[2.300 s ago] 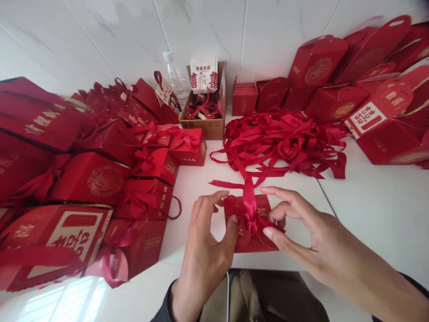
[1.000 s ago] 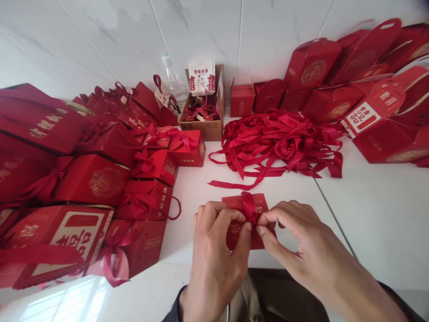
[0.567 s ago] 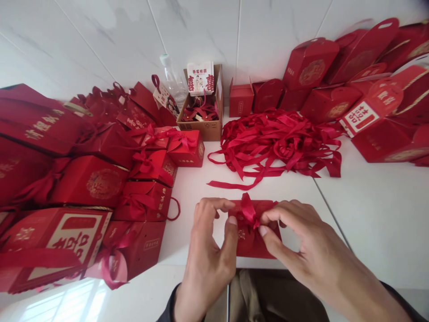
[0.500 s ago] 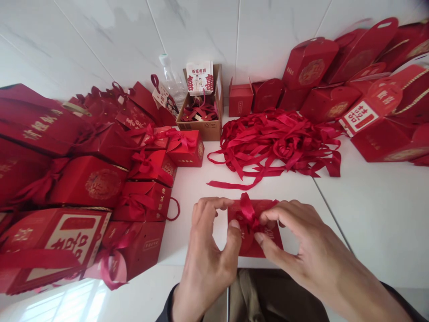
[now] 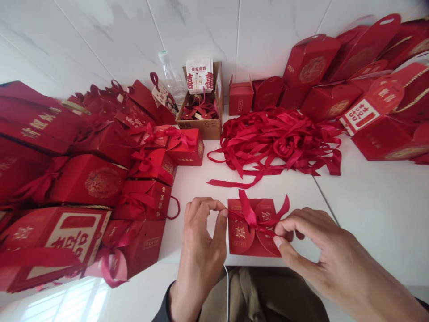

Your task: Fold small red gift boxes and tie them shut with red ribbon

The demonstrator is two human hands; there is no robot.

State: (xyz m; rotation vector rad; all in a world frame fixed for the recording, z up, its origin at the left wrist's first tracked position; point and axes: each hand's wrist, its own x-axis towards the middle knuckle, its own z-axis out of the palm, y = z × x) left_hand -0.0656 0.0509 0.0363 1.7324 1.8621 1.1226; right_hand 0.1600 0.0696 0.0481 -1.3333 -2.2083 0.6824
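A small red gift box (image 5: 250,247) with gold characters lies in front of me on the white table. A red ribbon (image 5: 252,218) crosses its top and is knotted near the middle, with one end standing up toward the back and another toward the right. My left hand (image 5: 205,239) is at the box's left edge, thumb and forefinger pinched on the ribbon's left part. On the right side, my right hand (image 5: 310,250) pinches the ribbon close to the box's right edge.
Loose red ribbons (image 5: 281,141) lie heaped behind the box. Several ribboned red boxes (image 5: 144,201) crowd the left, and more red boxes (image 5: 311,62) stand at the back right. A cardboard box (image 5: 201,129) with cards and a clear bottle (image 5: 170,80) are by the wall.
My hands have moved apart, the left one leftward and the right one rightward, drawing the ribbon out sideways. The knot and the box top now show more fully.
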